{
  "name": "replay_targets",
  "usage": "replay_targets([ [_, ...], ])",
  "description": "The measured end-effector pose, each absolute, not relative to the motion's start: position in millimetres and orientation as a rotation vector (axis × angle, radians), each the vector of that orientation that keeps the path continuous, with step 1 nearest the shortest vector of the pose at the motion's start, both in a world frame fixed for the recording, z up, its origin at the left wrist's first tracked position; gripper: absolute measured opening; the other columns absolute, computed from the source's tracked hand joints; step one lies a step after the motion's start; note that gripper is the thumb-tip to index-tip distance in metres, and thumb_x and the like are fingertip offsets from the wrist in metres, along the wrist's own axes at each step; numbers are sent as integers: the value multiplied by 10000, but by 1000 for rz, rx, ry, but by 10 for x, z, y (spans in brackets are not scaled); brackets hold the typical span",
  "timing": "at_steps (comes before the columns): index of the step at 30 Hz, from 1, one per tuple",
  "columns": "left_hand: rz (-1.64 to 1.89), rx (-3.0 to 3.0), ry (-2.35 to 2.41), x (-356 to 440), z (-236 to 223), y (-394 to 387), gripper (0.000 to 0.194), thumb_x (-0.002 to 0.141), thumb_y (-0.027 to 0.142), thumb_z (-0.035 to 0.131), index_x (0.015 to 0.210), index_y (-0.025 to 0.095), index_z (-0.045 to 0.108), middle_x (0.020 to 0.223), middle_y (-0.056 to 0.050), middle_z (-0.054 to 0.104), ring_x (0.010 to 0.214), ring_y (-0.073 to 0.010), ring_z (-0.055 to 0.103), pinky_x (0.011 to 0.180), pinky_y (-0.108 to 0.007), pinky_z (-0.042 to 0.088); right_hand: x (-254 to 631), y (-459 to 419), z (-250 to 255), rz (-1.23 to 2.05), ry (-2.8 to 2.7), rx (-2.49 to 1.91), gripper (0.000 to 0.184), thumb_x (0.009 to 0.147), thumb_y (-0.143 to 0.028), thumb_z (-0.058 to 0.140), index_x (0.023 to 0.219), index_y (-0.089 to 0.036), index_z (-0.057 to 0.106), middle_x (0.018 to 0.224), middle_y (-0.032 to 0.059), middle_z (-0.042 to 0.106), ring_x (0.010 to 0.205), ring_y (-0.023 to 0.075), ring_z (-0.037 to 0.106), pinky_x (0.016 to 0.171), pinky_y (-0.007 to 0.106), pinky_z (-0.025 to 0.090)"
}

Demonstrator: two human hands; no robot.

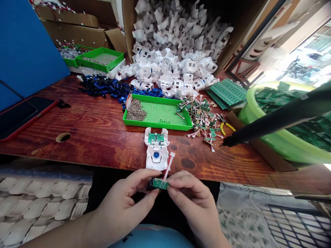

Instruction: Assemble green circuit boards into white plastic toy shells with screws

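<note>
Between my two hands, just off the table's front edge, is a small green circuit board (159,183) with a red and white cable (169,165) rising from it to a white connector. My left hand (129,196) pinches its left end, along with a dark piece whose shape is mostly hidden by the fingers. The thumb and index finger of my right hand (190,194) grip the right end. Beyond the hands lies a white plastic shell (157,162) with a blue button in it. Touching it from behind is another white shell (147,140) holding a green board (156,138).
A green tray (157,125) holds many small screws (136,110). Right of it lie a heap of wired boards (203,115), yellow-handled pliers (227,127) and a black pole (279,113) before a green tub (292,144). White shells (176,65) pile up behind; a phone-like device (26,113) lies left.
</note>
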State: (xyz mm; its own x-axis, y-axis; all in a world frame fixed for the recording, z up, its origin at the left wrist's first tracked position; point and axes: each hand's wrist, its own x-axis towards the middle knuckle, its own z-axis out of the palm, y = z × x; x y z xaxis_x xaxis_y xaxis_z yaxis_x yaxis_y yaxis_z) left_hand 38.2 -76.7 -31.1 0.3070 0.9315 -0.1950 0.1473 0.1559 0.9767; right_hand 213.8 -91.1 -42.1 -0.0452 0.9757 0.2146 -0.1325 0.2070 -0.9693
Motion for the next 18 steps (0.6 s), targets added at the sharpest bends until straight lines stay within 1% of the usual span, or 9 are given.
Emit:
replay_targets([
  [3,640,1393,1151,328,-308,-771,329,864,327,583,1190,311,626,1024,7,745,976,-182,682,859,-185,518,2165,-918,-373,1020,-1427,-990,286,793,-28,614,914,-275,692,843,12,667,794,117,644,721,222,546],
  [7,583,1600,1101,263,-265,-760,437,895,325,535,1330,360,500,1165,37,705,1070,-175,649,958,-185,456,2183,-931,-336,950,-1513,-1045,222,799,-35,604,876,-232,668,815,27,664,750,127,648,669,224,549],
  [11,556,1643,1109,254,-257,-733,416,909,334,508,1323,375,503,1237,60,671,1142,-163,610,994,-169,418,2173,-937,-321,916,-1571,-1093,165,810,-53,594,833,-208,649,779,32,662,713,128,647,641,227,547],
  [16,583,1435,1124,271,-310,-745,402,911,366,495,1312,346,525,1274,31,648,1139,-195,615,968,-215,468,2136,-931,-299,808,-1650,-1100,208,805,-28,581,885,-209,644,806,35,674,735,124,654,656,218,546],
  [18,587,1413,1112,263,-313,-761,390,913,367,491,1299,353,538,1278,37,645,1152,-193,606,982,-212,456,2126,-927,-287,782,-1678,-1107,218,804,-31,582,918,-205,647,809,41,675,736,125,653,656,218,546],
])
